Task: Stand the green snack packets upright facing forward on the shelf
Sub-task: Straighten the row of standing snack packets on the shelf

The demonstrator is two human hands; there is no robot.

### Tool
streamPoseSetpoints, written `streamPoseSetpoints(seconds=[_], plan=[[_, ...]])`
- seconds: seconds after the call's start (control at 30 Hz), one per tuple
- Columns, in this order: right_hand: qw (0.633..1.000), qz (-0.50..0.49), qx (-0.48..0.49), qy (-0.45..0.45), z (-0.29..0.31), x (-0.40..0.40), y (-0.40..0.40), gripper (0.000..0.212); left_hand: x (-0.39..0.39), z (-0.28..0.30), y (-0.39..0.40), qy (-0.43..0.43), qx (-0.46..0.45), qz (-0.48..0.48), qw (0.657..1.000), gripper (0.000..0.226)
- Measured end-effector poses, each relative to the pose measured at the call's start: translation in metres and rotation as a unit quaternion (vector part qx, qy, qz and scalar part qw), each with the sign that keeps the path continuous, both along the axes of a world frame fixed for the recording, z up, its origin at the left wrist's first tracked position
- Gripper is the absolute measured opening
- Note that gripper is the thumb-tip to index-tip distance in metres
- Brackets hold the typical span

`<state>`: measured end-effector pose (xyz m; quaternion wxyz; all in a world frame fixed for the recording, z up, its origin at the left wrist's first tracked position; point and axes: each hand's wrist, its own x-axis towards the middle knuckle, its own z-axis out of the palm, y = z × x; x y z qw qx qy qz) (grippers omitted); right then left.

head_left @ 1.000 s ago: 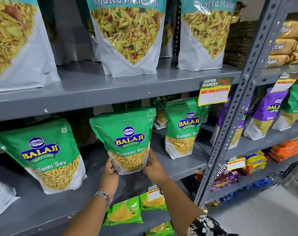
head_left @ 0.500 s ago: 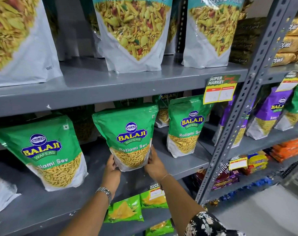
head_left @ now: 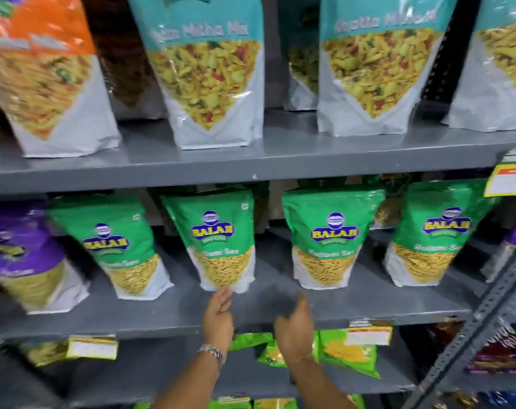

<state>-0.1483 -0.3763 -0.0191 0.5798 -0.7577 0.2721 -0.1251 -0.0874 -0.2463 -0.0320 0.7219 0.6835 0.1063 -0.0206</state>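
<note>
**Green sev packets, middle shelf: four upright, both hands empty**

Left hand (head_left: 218, 315): lower centre of the frame, wrist wearing a silver metal watch (head_left: 212, 351). Fingers loosely spread and holding nothing; the fingertips (head_left: 225, 291) reach the bottom edge of one packet, and whether they touch it cannot be told through the blur.

Right hand (head_left: 295, 326): just right of the left, over the front lip of the shelf, blurred. Fingers loosely curled, gripping nothing. It is apart from every packet.

Second green foil snack packet with blue-and-yellow logo (head_left: 218, 237): centre of the frame, directly above the left hand, standing upright with its printed front facing outward.

Third green packet (head_left: 330, 237): right of centre, upright, front outward, above and clear of the right hand.

First green packet (head_left: 115, 246): left of centre, standing, its top leaning toward the left, front outward.

Fourth green packet (head_left: 439, 234): right side of the frame, upright, front outward.

Grey metal middle shelf (head_left: 369, 296): bears all four packets in one row, well spaced.

Purple foil packet (head_left: 24, 255): left edge, same shelf, leaning left.

Upper grey shelf (head_left: 280, 160): carries teal-and-white mix pouches (head_left: 209, 72) and an orange-topped pouch (head_left: 44, 69) at upper left.

Yellow price tag (head_left: 510, 175): right edge, hanging from the upper shelf.
</note>
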Motion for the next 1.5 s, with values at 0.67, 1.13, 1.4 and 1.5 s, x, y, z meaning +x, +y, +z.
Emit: streamPoseSetpoints(seconds=[0.67,1.13,1.4,1.5], plan=[[0.977,0.177,0.116,-0.017,-0.008,0.096,0.041,0.079,0.063,0.012,0.067,0.036,0.02,-0.066,0.997,0.086],[0.973,0.186,0.135,-0.02,-0.007,0.075,0.041,0.08,0.057,0.005,0.064,0.036,0.012,-0.085,0.996,0.088],[0.974,0.185,0.13,-0.023,-0.003,0.07,0.041,0.078,0.055,0.002,0.064,0.036,0.003,-0.072,0.997,0.087],[0.974,0.176,0.139,-0.037,0.002,0.07,0.044,0.071,0.053,0.007,0.065,0.036,-0.022,-0.07,0.997,0.086]])
